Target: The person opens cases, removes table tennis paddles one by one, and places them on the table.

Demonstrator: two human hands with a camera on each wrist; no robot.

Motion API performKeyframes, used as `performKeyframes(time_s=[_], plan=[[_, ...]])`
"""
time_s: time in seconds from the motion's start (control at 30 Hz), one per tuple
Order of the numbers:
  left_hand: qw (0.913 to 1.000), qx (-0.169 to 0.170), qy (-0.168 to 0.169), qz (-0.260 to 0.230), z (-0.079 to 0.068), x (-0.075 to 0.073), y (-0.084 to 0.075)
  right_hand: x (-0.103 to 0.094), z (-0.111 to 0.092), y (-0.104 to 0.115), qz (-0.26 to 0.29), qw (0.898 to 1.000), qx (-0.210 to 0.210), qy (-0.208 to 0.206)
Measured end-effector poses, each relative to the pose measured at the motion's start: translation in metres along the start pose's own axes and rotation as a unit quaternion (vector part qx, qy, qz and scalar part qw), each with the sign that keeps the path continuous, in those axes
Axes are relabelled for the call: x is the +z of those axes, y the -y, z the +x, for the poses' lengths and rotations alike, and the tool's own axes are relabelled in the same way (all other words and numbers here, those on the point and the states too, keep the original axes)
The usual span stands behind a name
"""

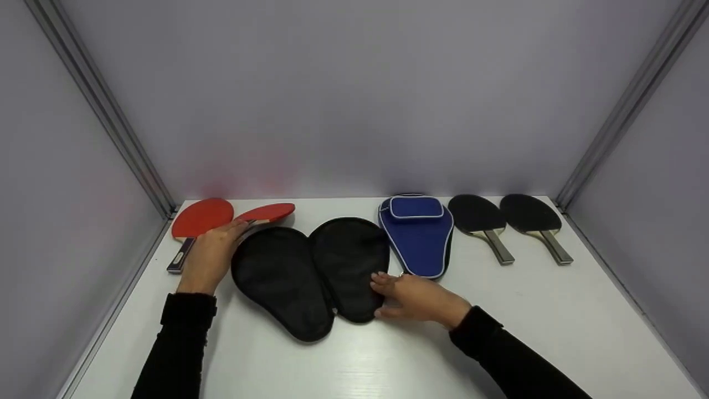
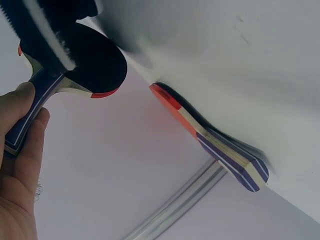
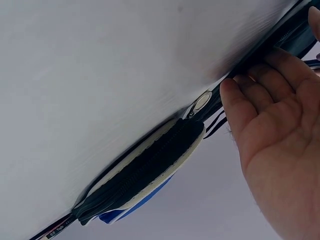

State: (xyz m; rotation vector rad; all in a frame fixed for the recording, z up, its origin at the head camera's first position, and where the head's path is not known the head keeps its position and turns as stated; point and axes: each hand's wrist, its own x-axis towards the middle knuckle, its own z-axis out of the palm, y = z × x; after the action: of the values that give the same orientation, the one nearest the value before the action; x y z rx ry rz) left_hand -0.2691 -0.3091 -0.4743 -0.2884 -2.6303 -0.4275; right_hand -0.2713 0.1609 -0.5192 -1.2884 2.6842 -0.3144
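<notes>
My left hand (image 1: 209,257) grips a table tennis paddle (image 1: 268,213) by its handle, lifted and tilted at the left of an unfolded black case. In the left wrist view, thumb and fingers hold the dark blue handle, and the black face (image 2: 97,60) shows. The black case (image 1: 282,277) lies spread in two halves, inner sides up. On the edge of its right half rests my right hand (image 1: 412,298), fingers extended. Its palm side faces the right wrist view, where the fingertips meet the dark case edge and are partly hidden.
Another red paddle (image 1: 204,217) lies at the far left. Right of the black case is a blue paddle case (image 1: 416,238) with white piping, then two black-faced paddles (image 1: 476,213) (image 1: 530,213). Panel walls enclose the white table (image 1: 365,366) at the back and sides.
</notes>
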Motion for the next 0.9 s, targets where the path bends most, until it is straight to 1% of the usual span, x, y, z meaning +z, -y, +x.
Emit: performKeyframes(time_s=[0.13, 0.47, 0.57, 0.7, 0.8, 0.9], plan=[[1.0, 0.0, 0.007, -0.002, 0.001, 0.004, 0.002, 0.0, -0.003, 0.0, 0.005, 1.0, 0.001, 0.002], [0.9991, 0.003, 0.042, 0.012, -0.003, 0.011, 0.009, -0.002, -0.007, 0.002, -0.007, 1.0, -0.004, 0.003], [0.9978, 0.002, 0.065, 0.013, -0.004, 0.011, 0.011, -0.002, -0.007, 0.002, -0.008, 1.0, -0.005, 0.003], [0.9942, -0.004, 0.107, 0.011, -0.005, 0.01, 0.016, -0.002, -0.007, 0.002, -0.004, 1.0, -0.004, 0.006], [0.9912, 0.002, 0.132, 0.015, -0.008, 0.009, 0.02, -0.002, -0.007, 0.001, -0.003, 1.0, -0.005, 0.007], [0.9887, 0.008, 0.149, 0.013, -0.011, 0.01, 0.024, -0.002, -0.007, 0.001, -0.003, 1.0, -0.007, 0.008]])
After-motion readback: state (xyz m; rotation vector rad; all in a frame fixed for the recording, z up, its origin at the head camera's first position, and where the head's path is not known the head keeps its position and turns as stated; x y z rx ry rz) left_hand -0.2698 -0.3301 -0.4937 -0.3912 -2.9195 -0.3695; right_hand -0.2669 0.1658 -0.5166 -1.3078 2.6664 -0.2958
